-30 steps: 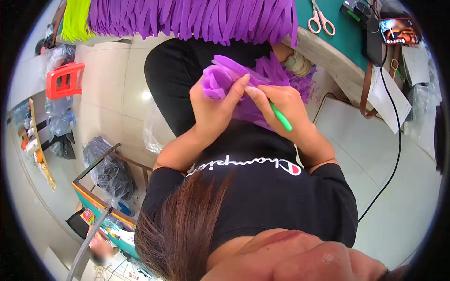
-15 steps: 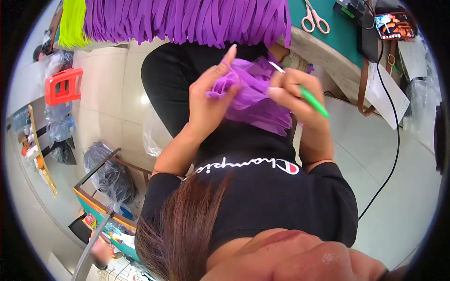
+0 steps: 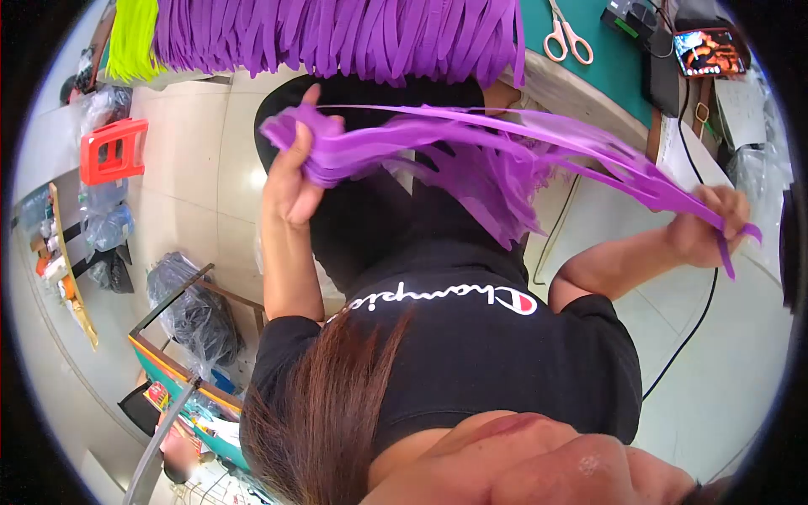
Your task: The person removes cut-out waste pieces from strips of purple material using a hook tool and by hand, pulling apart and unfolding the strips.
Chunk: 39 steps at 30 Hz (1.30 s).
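Note:
Purple thin fabric (image 3: 497, 160), cut into strips, stretches between my two hands above my lap. My left hand (image 3: 296, 168) is closed on a gathered, layered bunch of it, thumb over the folds. Out to the far right, my right hand (image 3: 711, 225) grips the strip ends, whose tips poke out past the fingers. Loose strips sag in the middle over my dark trousers. The green-handled tool seen earlier does not show; whether my right hand hides it I cannot tell.
Purple strips (image 3: 337, 38) hang in a dense row along the table edge, beside lime green ones (image 3: 132, 42). Scissors (image 3: 568, 38) and a phone (image 3: 709, 52) lie on the green table (image 3: 610, 76). A red stool (image 3: 114, 151) stands left; a black cable (image 3: 700, 311) runs down right.
My right hand has swung far out to the right, pulling the purple fabric out long. My left hand has moved left with its bunch. The green-handled tool has gone from sight.

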Motion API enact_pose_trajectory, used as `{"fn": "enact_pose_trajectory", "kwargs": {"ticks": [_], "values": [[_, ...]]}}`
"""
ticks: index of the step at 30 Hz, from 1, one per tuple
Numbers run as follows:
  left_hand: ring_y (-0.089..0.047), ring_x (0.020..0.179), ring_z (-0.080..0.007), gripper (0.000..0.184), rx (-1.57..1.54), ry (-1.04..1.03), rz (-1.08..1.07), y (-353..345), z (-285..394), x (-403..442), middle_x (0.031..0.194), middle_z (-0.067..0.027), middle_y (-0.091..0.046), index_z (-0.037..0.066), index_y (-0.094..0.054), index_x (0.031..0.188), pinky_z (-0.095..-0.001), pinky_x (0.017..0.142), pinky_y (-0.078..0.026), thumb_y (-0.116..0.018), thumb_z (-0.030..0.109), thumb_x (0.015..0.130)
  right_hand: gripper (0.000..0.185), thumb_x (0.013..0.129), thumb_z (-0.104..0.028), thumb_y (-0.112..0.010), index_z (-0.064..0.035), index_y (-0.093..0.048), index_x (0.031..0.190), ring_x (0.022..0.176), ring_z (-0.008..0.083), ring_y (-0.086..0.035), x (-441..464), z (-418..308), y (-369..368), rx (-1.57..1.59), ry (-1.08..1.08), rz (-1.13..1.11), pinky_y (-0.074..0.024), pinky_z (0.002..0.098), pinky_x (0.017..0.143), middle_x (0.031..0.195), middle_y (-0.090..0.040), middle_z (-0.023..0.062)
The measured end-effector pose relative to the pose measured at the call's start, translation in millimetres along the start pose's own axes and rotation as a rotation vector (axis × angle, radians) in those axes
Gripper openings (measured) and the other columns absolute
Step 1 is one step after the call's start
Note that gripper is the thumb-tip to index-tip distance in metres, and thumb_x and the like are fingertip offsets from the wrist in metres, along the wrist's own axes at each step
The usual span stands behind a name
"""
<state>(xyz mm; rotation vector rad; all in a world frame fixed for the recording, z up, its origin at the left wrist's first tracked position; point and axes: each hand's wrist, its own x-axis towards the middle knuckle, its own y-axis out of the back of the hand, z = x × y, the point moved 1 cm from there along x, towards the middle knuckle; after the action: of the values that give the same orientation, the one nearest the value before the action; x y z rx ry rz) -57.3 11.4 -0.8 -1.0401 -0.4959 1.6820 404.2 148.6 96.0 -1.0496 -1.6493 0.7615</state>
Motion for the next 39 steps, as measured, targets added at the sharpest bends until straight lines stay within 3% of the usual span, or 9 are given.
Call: {"fn": "enact_pose_trajectory", "kwargs": {"ticks": [2, 6, 8, 10, 12, 13, 16, 25, 39], "values": [[-0.059, 0.098, -0.0209, 0.092, 0.183, 0.009, -0.039, -35, -14, -7, 0.102, -0.0096, -0.06, 0.013, -0.014, 0.147, -0.0384, 0.094, -0.045, -0.072, 0.01, 0.077, 0.032, 0.085, -0.015, -0.061, -0.0145, -0.037, 0.063, 0.052, 0.0087, -0.031, -5, 55, -7, -0.224, -0.151, -0.084, -0.023, 0.0267, 0.05, 0.058, -0.039, -0.0041], [-0.06, 0.101, -0.0242, 0.108, 0.398, -0.033, -0.099, -65, -39, -7, 0.105, -0.0134, -0.06, 0.013, -0.001, 0.148, -0.0391, 0.093, -0.045, -0.074, -0.001, 0.07, 0.05, 0.095, -0.048, -0.042, -0.0113, -0.033, 0.062, 0.048, 0.0132, -0.03, -35, 159, -13, -0.673, -0.258, -0.202, -0.0219, 0.0291, 0.047, 0.053, -0.037, -0.0007], [-0.061, 0.099, -0.0241, 0.107, 0.437, -0.075, -0.092, -79, -45, -6, 0.106, -0.013, -0.06, 0.013, 0.001, 0.148, -0.0383, 0.091, -0.046, -0.072, -0.003, 0.071, 0.056, 0.096, -0.051, -0.035, -0.0105, -0.03, 0.057, 0.045, 0.015, -0.031, -45, 188, -27, -0.756, -0.383, -0.326, -0.0231, 0.0301, 0.046, 0.048, -0.036, 0.0023], [-0.063, 0.096, -0.0233, 0.105, 0.449, -0.124, -0.118, -84, -48, -5, 0.102, -0.0121, -0.062, 0.011, 0.001, 0.148, -0.0362, 0.089, -0.048, -0.071, -0.006, 0.073, 0.053, 0.097, -0.038, -0.039, -0.0044, -0.037, 0.056, 0.046, 0.016, -0.035, -52, 204, -30, -0.657, -0.445, -0.404, -0.026, 0.0311, 0.046, 0.051, -0.038, 0.0044], [-0.063, 0.096, -0.0233, 0.105, 0.499, -0.158, -0.091, -87, -48, -5, 0.101, -0.012, -0.063, 0.011, 0.002, 0.148, -0.0357, 0.089, -0.048, -0.071, -0.005, 0.074, 0.052, 0.098, -0.035, -0.038, -0.0031, -0.038, 0.057, 0.046, 0.0165, -0.035, -51, 211, -36, -0.765, -0.428, -0.463, -0.028, 0.0307, 0.046, 0.052, -0.038, 0.0043], [-0.063, 0.095, -0.0164, 0.105, 0.545, -0.201, -0.133, -87, -46, -4, 0.094, -0.0074, -0.066, 0.002, 0.011, 0.144, -0.0284, 0.088, -0.048, -0.07, -0.002, 0.077, 0.053, 0.099, -0.036, -0.037, -0.0032, -0.038, 0.058, 0.047, 0.0161, -0.035, -52, 212, -33, -0.778, -0.462, -0.465, -0.0282, 0.0303, 0.047, 0.052, -0.037, 0.0037], [-0.063, 0.094, -0.0166, 0.107, 0.6, -0.244, -0.156, -81, -46, -2, 0.095, -0.0082, -0.066, 0.003, 0.013, 0.144, -0.0284, 0.087, -0.048, -0.07, -0.002, 0.077, 0.06, 0.096, -0.049, -0.035, -0.0059, -0.032, 0.054, 0.046, 0.0156, -0.031, -57, 218, -33, -0.8, -0.563, -0.361, -0.0231, 0.0307, 0.046, 0.049, -0.035, 0.0042], [-0.063, 0.095, -0.0176, 0.108, 0.538, -0.209, -0.125, -87, -44, -4, 0.099, -0.0089, -0.065, 0.005, 0.015, 0.144, -0.0294, 0.09, -0.046, -0.071, 0.0, 0.078, 0.058, 0.097, -0.044, -0.036, -0.0052, -0.033, 0.054, 0.046, 0.0151, -0.031, -59, 223, -27, -0.717, -0.572, -0.321, -0.023, 0.0301, 0.047, 0.049, -0.029, 0.0019], [-0.064, 0.091, -0.0172, 0.105, 0.634, -0.33, -0.118, -86, -44, -2, 0.093, -0.0092, -0.067, 0.0, 0.013, 0.143, -0.03, 0.088, -0.048, -0.07, 0.001, 0.079, 0.054, 0.099, -0.039, -0.036, -0.0067, -0.031, 0.055, 0.049, 0.0137, -0.028, -63, 220, -26, -0.643, -0.669, -0.21, -0.0219, 0.0298, 0.05, 0.052, -0.028, 0.0006]]}}
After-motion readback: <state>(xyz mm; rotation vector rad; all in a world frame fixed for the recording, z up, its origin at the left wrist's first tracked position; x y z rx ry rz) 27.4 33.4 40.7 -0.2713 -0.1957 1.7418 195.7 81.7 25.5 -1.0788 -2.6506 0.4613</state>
